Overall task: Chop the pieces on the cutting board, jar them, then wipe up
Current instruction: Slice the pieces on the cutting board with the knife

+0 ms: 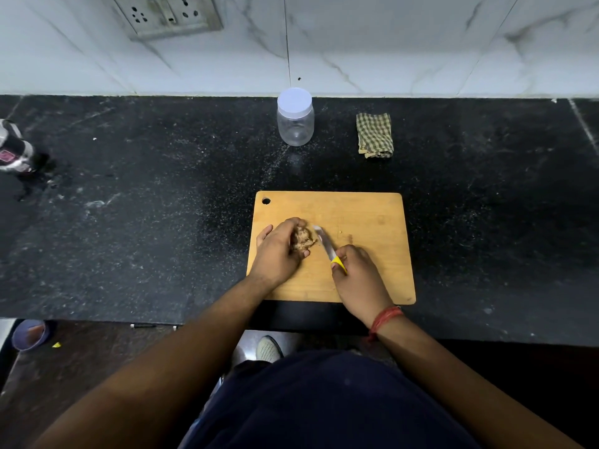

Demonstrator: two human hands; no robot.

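Person chopping brown pieces on a wooden cutting board [372,222] at the bench's front edge.

Left hand [278,251] curls its fingers around the pieces [303,239], steadying them; right hand [358,273] clamps the knife [325,246] handle. The lidded jar [295,119] and cloth [375,136] wait near the back edge.

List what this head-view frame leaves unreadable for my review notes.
- Pieces: partly covered by the left hand; what the food is and how many pieces cannot be told.
- Knife: blade motion-blurred; handle mostly inside the right hand.
- Jar: looks empty, but too small to be sure.
- Bottle: cut off by the left edge, label unreadable.
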